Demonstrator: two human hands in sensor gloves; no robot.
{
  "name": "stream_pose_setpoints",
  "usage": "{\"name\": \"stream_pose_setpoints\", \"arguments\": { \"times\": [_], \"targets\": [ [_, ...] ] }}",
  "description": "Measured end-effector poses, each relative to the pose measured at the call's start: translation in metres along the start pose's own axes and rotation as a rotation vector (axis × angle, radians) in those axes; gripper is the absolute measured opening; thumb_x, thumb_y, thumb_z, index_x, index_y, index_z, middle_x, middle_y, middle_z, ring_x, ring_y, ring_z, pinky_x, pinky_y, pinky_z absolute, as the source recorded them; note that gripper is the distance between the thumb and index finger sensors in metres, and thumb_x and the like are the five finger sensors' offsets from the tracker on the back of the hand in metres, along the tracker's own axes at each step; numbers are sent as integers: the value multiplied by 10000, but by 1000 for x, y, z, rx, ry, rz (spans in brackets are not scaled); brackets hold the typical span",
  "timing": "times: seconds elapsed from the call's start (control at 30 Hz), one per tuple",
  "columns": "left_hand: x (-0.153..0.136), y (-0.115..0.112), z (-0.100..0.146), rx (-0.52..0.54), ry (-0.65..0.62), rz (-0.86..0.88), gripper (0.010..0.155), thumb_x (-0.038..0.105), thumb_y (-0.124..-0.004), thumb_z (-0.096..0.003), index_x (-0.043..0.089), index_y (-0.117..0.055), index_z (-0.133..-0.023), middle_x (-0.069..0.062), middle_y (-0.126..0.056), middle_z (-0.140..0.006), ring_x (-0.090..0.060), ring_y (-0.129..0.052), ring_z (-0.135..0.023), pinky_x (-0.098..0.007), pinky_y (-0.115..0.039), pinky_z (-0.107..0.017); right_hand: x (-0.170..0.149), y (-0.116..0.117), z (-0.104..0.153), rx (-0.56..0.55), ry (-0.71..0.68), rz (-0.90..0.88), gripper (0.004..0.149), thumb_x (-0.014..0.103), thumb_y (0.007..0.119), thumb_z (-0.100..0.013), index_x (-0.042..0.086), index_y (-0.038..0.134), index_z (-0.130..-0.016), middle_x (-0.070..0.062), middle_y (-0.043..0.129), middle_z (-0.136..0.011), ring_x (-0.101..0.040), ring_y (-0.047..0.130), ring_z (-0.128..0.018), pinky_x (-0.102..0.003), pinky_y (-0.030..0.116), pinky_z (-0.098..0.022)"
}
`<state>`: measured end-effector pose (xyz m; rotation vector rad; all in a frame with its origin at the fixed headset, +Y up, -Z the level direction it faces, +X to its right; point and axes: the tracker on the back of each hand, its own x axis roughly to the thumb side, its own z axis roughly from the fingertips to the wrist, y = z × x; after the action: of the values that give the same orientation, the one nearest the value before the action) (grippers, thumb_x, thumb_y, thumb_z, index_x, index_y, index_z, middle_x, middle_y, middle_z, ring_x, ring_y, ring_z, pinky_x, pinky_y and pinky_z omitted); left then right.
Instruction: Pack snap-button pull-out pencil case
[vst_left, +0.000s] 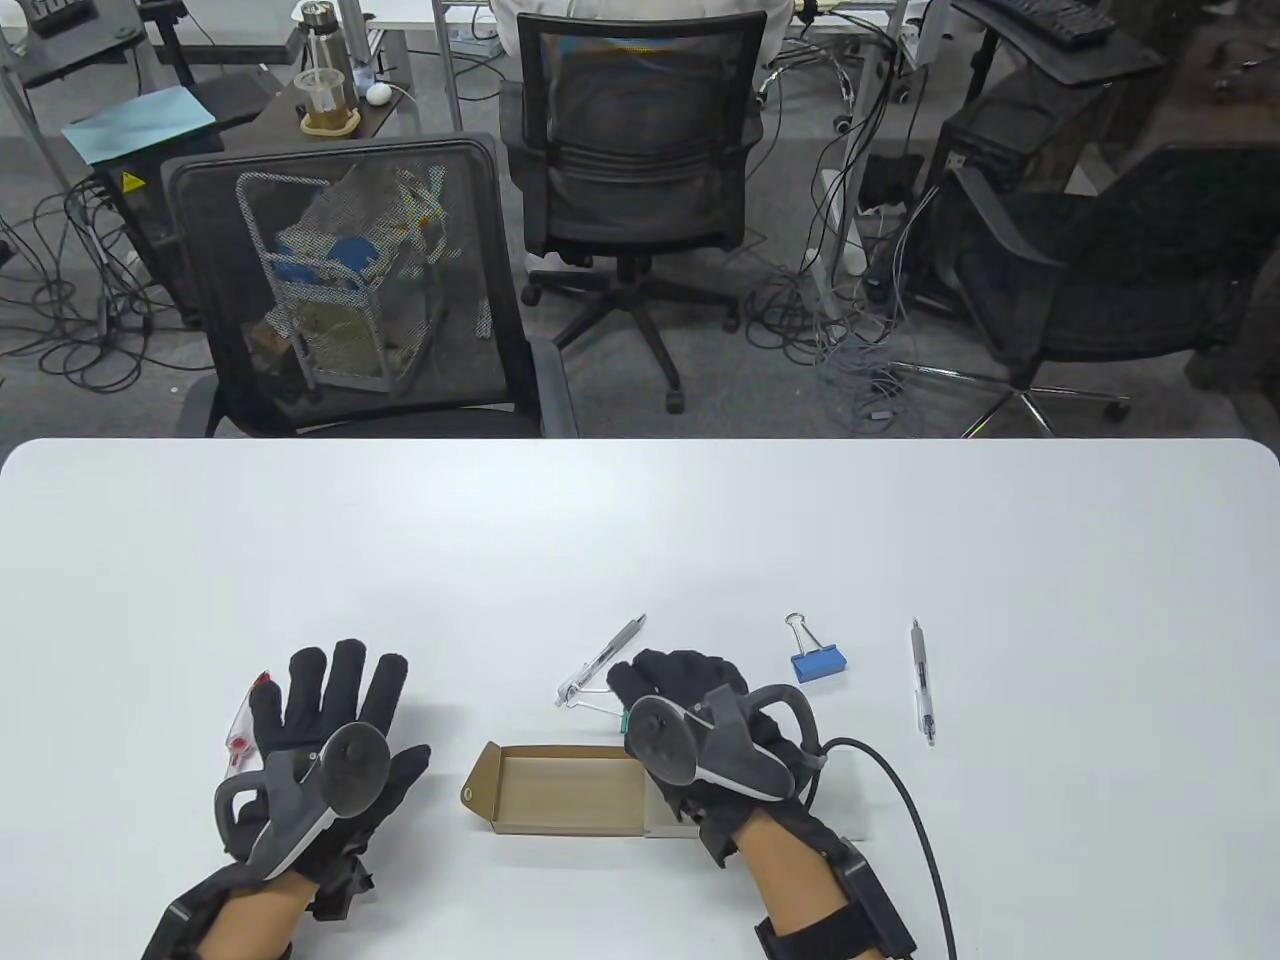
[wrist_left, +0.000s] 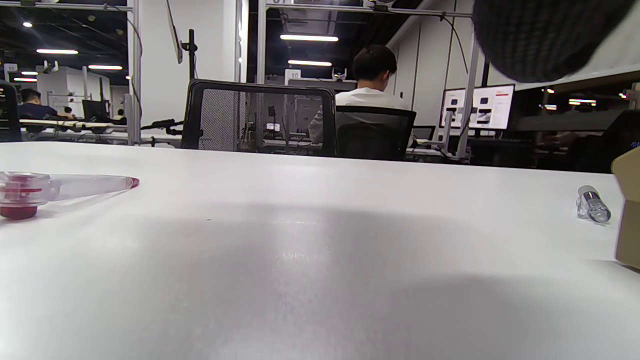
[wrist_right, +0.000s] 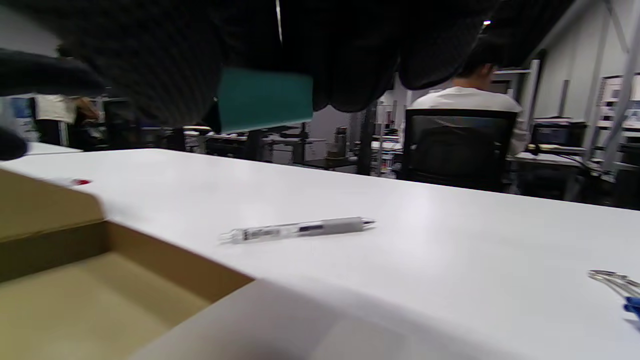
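Observation:
The brown cardboard pencil-case tray (vst_left: 570, 790) lies pulled out of its pale sleeve (vst_left: 665, 815), open and empty; it also shows in the right wrist view (wrist_right: 75, 285). My right hand (vst_left: 650, 690) is just behind the tray and pinches a green binder clip (vst_left: 622, 718), whose green body shows between the fingers (wrist_right: 265, 97). My left hand (vst_left: 340, 690) is spread open on the left and holds nothing. A clear correction tape with red parts (vst_left: 243, 722) lies at its left edge, also in the left wrist view (wrist_left: 30, 192).
A clear pen (vst_left: 603, 660) lies behind my right hand (wrist_right: 300, 229). A blue binder clip (vst_left: 817, 662) and a second pen (vst_left: 922, 682) lie further right. Office chairs stand beyond the far table edge.

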<state>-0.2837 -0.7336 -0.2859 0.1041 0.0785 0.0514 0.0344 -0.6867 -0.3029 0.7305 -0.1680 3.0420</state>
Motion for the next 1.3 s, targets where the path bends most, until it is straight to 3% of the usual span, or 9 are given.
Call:
{"name": "stream_pose_setpoints", "arguments": {
  "times": [0.23, 0.37, 0.53, 0.67, 0.83, 1.0, 1.3],
  "targets": [
    [2, 3, 0, 18, 1, -6, 910, 688, -771, -336, 529, -308, -1104, 128, -209, -1247, -285, -145, -1215, -639, -134, -846, 16, 21, 15, 55, -114, -11, 662, 530, 794, -378, 351, 655, -1000, 80, 707, -1081, -257, 752, -959, -500, 646, -739],
    [5, 16, 4, 54, -25, 30, 893, 676, -770, -347, 514, -332, -1108, 122, -237, -1247, -294, -172, -1215, -646, -148, -841, 21, 27, 16, 62, -134, 15, 662, 531, 794, -378, 349, 657, -999, 82, 710, -1079, -256, 754, -957, -498, 648, -739],
    [34, 41, 19, 128, -165, 93, 843, 655, -801, -345, 471, -472, -1099, 114, -424, -1232, -306, -357, -1210, -661, -222, -832, 22, 29, 16, 59, -131, 42, 661, 532, 796, -376, 352, 659, -997, 85, 712, -1078, -255, 756, -956, -495, 652, -738],
    [66, 45, 25, 67, -277, 76, 823, 662, -823, -330, 466, -552, -1081, 112, -552, -1202, -287, -492, -1191, -667, -255, -829, 21, 28, 17, 50, -131, 41, 662, 532, 797, -375, 351, 659, -998, 82, 713, -1077, -256, 756, -955, -496, 652, -736],
    [106, 34, 23, -40, -348, 9, 746, 623, -862, -326, 423, -691, -1024, 117, -702, -1126, -273, -599, -1157, -668, -278, -827, 22, 28, 18, 48, -135, 47, 663, 531, 798, -375, 349, 660, -997, 80, 712, -1077, -257, 757, -953, -495, 654, -735],
    [134, 16, 19, -65, -379, -90, 675, 600, -883, -314, 399, -797, -953, 120, -831, -1025, -232, -760, -1068, -653, -346, -832, 24, 28, 19, 48, -141, 50, 661, 532, 797, -376, 352, 659, -997, 82, 712, -1078, -255, 758, -954, -495, 653, -736],
    [149, 0, 17, -73, -399, -121, 539, 529, -915, -312, 364, -927, -825, 112, -978, -838, -199, -939, -885, -617, -465, -830, 26, 31, 19, 51, -149, 56, 664, 530, 800, -375, 352, 657, -999, 83, 714, -1077, -253, 760, -952, -495, 654, -736]
  ]
}}
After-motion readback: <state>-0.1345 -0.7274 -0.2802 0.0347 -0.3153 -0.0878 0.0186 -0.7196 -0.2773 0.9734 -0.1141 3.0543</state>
